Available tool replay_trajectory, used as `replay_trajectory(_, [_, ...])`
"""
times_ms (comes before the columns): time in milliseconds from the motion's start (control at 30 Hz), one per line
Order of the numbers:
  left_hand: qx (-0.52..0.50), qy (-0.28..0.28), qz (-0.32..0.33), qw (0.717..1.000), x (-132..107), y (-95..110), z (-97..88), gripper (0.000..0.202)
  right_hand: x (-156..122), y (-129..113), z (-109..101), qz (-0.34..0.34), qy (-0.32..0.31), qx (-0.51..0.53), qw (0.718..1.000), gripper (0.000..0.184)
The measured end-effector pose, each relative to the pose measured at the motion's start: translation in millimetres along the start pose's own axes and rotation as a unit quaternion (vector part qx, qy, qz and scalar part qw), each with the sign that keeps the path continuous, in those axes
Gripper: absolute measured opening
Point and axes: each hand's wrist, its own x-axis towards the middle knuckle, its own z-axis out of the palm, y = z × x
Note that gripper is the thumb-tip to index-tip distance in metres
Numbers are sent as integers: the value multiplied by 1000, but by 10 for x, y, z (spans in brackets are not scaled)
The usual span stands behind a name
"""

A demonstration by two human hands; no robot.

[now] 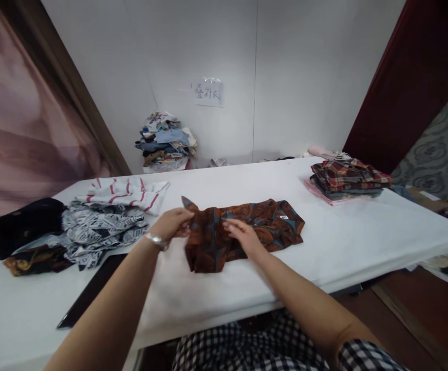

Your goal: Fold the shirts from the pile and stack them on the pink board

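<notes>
A brown shirt (262, 226) with a blue-grey pattern lies partly folded on the white table, a small white label near its right end. My left hand (173, 224), with a silver band at the wrist, is closed on the shirt's left edge, where a pointed corner of cloth sticks up. Over the middle of the shirt is my right hand (244, 237), its fingers stretched out and resting on or just above the fabric.
On the left lie a black garment (25, 226), a black-and-white printed garment (100, 229), a red-striped white garment (125, 191) and a dark flat board (92, 288). Folded plaid shirts (347, 175) are stacked at right. Behind the white table (347, 242) rises a clothes pile (168, 141).
</notes>
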Motion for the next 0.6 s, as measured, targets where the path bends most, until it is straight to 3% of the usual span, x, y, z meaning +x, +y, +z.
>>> replay_trajectory(100, [13,-54,29,998,38,386,563,13,72,-87,-196,159,19,191,969,40])
replay_trajectory(200, [35,-13,62,997,34,494,882,11,86,-109,-349,211,9,236,949,41])
replay_trajectory(333, [155,128,81,976,-161,175,802,25,65,-114,-362,186,6,253,949,43])
replay_trajectory(467, [282,130,109,944,-485,-228,783,32,49,-132,-269,184,-12,228,956,52])
replay_trajectory(600, [337,128,165,918,-660,-327,1054,38,71,-102,-259,162,24,220,962,51])
